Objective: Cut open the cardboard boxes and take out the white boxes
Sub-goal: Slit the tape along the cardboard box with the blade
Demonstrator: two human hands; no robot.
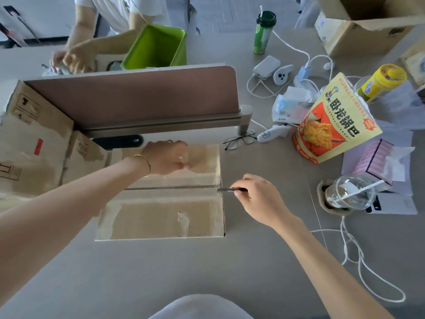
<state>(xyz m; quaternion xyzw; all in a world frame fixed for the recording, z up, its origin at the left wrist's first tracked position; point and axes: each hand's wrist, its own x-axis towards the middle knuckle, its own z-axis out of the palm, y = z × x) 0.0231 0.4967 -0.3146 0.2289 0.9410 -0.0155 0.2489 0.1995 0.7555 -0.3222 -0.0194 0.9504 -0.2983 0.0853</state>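
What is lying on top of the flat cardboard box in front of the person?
The left hand presses on the cardboard box; the right hand holds a knife at its seam. Its contents are hidden.

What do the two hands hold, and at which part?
The right hand pinches a thin dark-handled metal knife by its handle. The left hand holds nothing; it rests on the flat brown cardboard box.
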